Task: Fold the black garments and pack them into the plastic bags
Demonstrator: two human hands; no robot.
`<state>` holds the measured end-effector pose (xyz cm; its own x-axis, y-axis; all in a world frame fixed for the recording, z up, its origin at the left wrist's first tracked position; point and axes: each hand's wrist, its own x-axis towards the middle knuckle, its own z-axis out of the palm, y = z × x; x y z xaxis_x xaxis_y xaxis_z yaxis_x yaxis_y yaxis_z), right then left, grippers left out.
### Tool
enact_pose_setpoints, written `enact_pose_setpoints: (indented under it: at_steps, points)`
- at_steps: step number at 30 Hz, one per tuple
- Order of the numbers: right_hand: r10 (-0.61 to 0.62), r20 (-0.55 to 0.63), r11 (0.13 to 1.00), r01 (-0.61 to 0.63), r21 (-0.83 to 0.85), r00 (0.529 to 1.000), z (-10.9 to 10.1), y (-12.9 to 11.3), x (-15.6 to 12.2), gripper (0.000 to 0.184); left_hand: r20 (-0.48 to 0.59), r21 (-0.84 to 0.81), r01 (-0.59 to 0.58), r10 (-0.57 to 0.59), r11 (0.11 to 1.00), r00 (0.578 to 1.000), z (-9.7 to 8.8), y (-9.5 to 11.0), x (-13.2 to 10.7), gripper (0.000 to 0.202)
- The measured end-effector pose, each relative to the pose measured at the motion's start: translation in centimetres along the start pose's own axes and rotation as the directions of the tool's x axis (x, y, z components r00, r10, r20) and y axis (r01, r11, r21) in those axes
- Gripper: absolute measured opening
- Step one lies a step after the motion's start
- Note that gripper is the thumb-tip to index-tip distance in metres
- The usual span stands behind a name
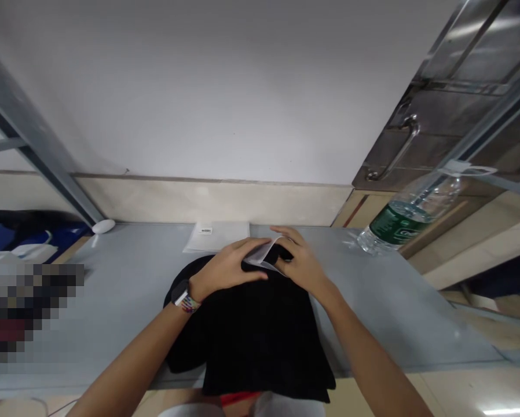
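Black soft cloth (260, 336) lies folded on the grey flat table (130, 278) and hangs a little over the near edge. At its far end sits a thin clear plastic bag (262, 253), bent up at one side. The left hand (227, 267) lies flat on the cloth, its grip pinching the bag's edge. The right hand (301, 263) has its grip closed on the bag's other side. More flat clear bags (216, 236) lie just behind. A clear water bottle with a green label (405, 217) stands to the right.
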<state>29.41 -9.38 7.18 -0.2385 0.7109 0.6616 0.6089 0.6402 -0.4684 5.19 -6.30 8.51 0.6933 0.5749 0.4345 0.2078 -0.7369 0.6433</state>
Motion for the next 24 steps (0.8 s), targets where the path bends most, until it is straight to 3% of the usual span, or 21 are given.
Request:
enact_pose_setpoints:
  at_steps: [2,6,9,10,12,14,15,17,20,24]
  points:
    - [-0.021,0.007,0.999,0.021,0.040,1.000,-1.1,-0.3,0.3,0.026,-0.027,0.079,0.006,-0.004,0.997,1.000,0.3,-0.4,0.3,0.052]
    - [-0.083,-0.111,0.983,0.099,0.155,0.990,-3.6,-0.4,0.5,0.028,-0.073,0.141,0.044,-0.034,0.989,0.997,0.7,-1.6,0.8,0.046]
    - [0.072,-0.327,0.957,0.028,0.290,0.942,-4.7,1.0,0.5,0.019,-0.150,0.147,0.031,-0.009,0.989,0.989,1.0,-2.9,1.3,0.053]
    - [0.179,-0.415,0.938,-0.027,0.345,0.892,-4.8,1.7,0.5,0.013,-0.174,0.141,0.017,0.007,0.990,0.985,1.1,-3.3,1.5,0.057]
    - [0.393,-0.574,0.869,-0.085,0.488,0.718,-4.7,3.0,0.8,0.006,-0.197,0.135,-0.024,0.051,0.991,0.979,1.2,-4.1,2.2,0.065]
    - [0.548,-0.628,0.768,-0.036,0.639,0.552,-4.5,4.0,1.4,0.011,-0.190,0.160,-0.090,0.120,0.983,0.974,1.0,-4.8,2.9,0.072]
    - [0.605,-0.622,0.716,0.002,0.698,0.497,-4.4,4.4,1.6,0.014,-0.181,0.186,-0.123,0.157,0.975,0.971,0.8,-5.2,3.2,0.077]
    - [0.685,-0.583,0.631,0.042,0.774,0.437,-4.4,4.8,2.1,0.018,-0.168,0.249,-0.158,0.204,0.955,0.965,-0.2,-6.0,3.7,0.083]
    - [0.757,-0.517,0.546,0.049,0.836,0.399,-4.6,5.4,2.3,0.019,-0.165,0.319,-0.126,0.186,0.939,0.969,-2.5,-7.8,3.3,0.083]
    - [0.772,-0.454,0.488,0.043,0.872,0.445,-4.4,6.1,2.1,0.016,-0.168,0.361,-0.013,0.078,0.933,0.983,-6.3,-10.4,0.8,0.069]
